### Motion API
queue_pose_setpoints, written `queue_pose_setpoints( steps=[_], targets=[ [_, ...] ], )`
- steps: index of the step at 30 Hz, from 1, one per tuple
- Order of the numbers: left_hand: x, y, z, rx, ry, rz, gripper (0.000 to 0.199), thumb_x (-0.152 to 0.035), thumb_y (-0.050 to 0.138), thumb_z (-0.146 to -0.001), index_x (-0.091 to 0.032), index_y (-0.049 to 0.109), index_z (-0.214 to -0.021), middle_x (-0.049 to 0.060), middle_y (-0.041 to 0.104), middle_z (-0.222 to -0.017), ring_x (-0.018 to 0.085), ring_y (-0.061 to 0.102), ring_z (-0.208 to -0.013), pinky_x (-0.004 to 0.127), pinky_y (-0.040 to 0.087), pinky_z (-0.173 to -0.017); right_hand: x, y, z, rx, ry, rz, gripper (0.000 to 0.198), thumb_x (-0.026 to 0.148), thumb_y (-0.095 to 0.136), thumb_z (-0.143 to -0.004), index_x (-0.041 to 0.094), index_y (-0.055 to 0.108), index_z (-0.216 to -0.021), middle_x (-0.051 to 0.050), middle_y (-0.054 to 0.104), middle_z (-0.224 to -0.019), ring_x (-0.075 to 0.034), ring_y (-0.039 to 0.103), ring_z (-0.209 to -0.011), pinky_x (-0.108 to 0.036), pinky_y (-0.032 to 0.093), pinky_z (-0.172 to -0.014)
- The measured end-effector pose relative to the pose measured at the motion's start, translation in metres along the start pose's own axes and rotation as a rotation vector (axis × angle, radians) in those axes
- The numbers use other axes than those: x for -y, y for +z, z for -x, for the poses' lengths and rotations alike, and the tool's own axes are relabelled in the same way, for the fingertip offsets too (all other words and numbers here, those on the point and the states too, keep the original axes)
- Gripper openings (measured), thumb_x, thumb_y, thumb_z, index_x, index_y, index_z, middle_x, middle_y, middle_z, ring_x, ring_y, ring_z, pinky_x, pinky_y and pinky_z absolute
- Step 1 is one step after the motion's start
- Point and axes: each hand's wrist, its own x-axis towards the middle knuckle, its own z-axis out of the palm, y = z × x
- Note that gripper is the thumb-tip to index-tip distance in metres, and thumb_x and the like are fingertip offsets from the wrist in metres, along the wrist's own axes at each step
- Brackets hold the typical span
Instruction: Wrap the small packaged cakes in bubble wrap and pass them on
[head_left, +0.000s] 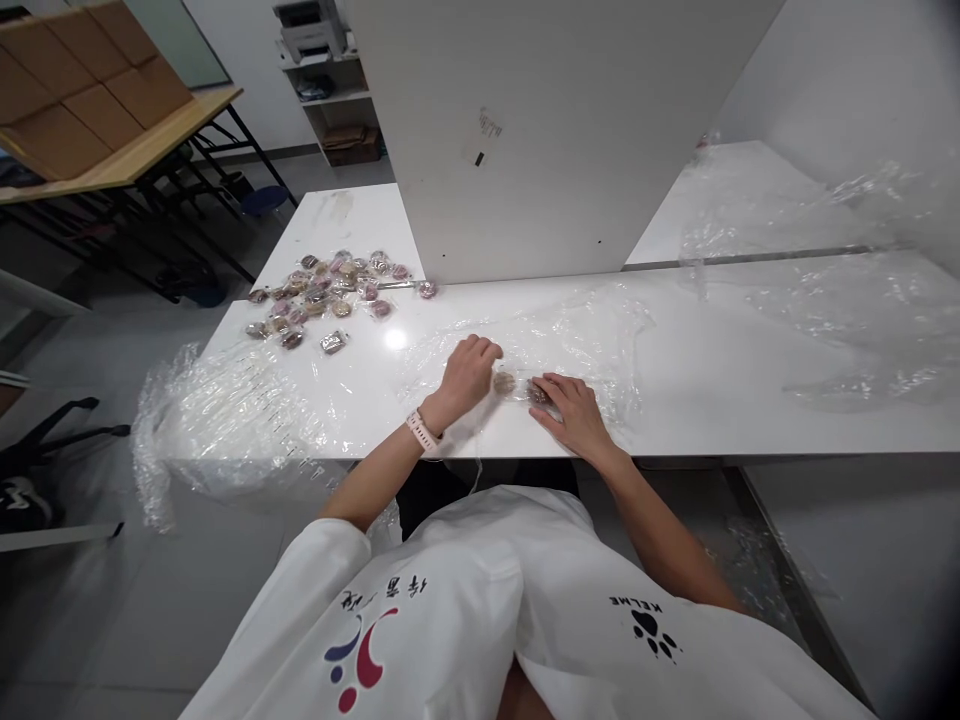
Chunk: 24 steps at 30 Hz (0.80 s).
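My left hand [471, 372], with a pale pink watch band on its wrist, is closed with curled fingers above transparent plastic film [607, 335]. Whatever its fingertips hold, if anything, is hidden. Just right of them lies a small tan round piece [504, 382] on the film. My right hand [574, 408] has its thumb and fingers around a small dark brown round piece [537, 392], which is partly covered by the fingers. Both pieces sit in a row near the front edge of the white table [705, 370].
Many small wrapped round pieces [341, 309] in brown, tan and pink lie at the left. A heap of plastic wrap [225, 410] hangs over the front left edge. More film [862, 320] spreads at right. A tall white panel [540, 150] stands behind my hands.
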Motion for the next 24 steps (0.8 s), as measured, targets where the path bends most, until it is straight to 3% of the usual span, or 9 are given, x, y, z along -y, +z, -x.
queue_pose_setpoints(
  steps=[3, 6, 9, 12, 17, 21, 24],
  targets=[
    [-0.013, 0.007, 0.013, 0.126, 0.227, 0.100, 0.034, -0.008, 0.045, -0.089, -0.019, 0.057, -0.120, 0.011, 0.064, -0.123, 0.026, 0.057, -0.116, 0.045, 0.047, -0.096, -0.016, 0.006, -0.002, 0.004, 0.008, -0.055, 0.048, 0.043, 0.050, -0.096, 0.026, 0.053, -0.141, -0.011, 0.056, -0.139, -0.031, 0.049, -0.123, -0.050, 0.042, -0.099],
    [-0.008, 0.019, 0.018, 0.179, 0.202, 0.096, 0.038, -0.013, 0.047, -0.092, -0.020, 0.050, -0.129, 0.011, 0.057, -0.139, 0.026, 0.050, -0.130, 0.046, 0.043, -0.105, -0.023, 0.002, -0.001, 0.024, -0.032, -0.137, 0.048, 0.041, 0.049, -0.096, 0.026, 0.052, -0.142, -0.010, 0.057, -0.139, -0.029, 0.050, -0.125, -0.049, 0.042, -0.103],
    [0.005, 0.019, 0.019, 0.151, 0.092, 0.152, 0.030, -0.012, 0.042, -0.095, -0.019, 0.054, -0.122, 0.009, 0.065, -0.125, 0.023, 0.059, -0.116, 0.041, 0.048, -0.094, -0.024, -0.006, 0.002, 0.024, -0.041, -0.223, 0.045, 0.040, 0.046, -0.097, 0.025, 0.055, -0.139, -0.010, 0.060, -0.136, -0.027, 0.052, -0.124, -0.048, 0.043, -0.104],
    [0.011, 0.005, 0.022, 0.156, 0.022, 0.286, 0.023, -0.019, 0.045, -0.096, -0.020, 0.057, -0.116, 0.009, 0.069, -0.111, 0.021, 0.064, -0.099, 0.035, 0.050, -0.082, -0.022, -0.013, 0.006, -0.010, 0.059, -0.262, 0.039, 0.040, 0.041, -0.099, 0.025, 0.065, -0.126, -0.008, 0.069, -0.120, -0.026, 0.061, -0.112, -0.044, 0.048, -0.096],
    [0.011, -0.017, 0.025, 0.365, -0.218, 0.495, 0.020, -0.037, 0.058, -0.091, -0.020, 0.061, -0.101, 0.000, 0.065, -0.072, 0.015, 0.059, -0.062, 0.026, 0.043, -0.058, -0.017, -0.016, 0.006, 0.039, 0.358, -0.412, 0.034, 0.049, 0.049, -0.093, 0.024, 0.071, -0.102, -0.003, 0.073, -0.080, -0.020, 0.066, -0.072, -0.033, 0.049, -0.070],
    [0.021, -0.020, 0.022, 0.408, -0.264, 0.313, 0.018, -0.019, 0.060, -0.083, -0.021, 0.063, -0.101, -0.001, 0.063, -0.070, 0.016, 0.058, -0.062, 0.026, 0.040, -0.058, -0.013, -0.015, 0.000, 0.024, 0.486, -0.393, 0.031, 0.052, 0.058, -0.087, 0.025, 0.071, -0.096, -0.001, 0.069, -0.072, -0.019, 0.064, -0.068, -0.030, 0.044, -0.063],
    [0.042, -0.031, 0.021, 0.296, -0.290, 0.046, 0.030, -0.004, 0.052, -0.078, -0.022, 0.063, -0.099, 0.001, 0.063, -0.070, 0.021, 0.061, -0.069, 0.035, 0.045, -0.071, -0.013, -0.014, -0.003, 0.023, 0.500, -0.376, 0.028, 0.051, 0.060, -0.086, 0.025, 0.070, -0.092, -0.001, 0.069, -0.074, -0.018, 0.063, -0.068, -0.029, 0.043, -0.065]
  ],
)
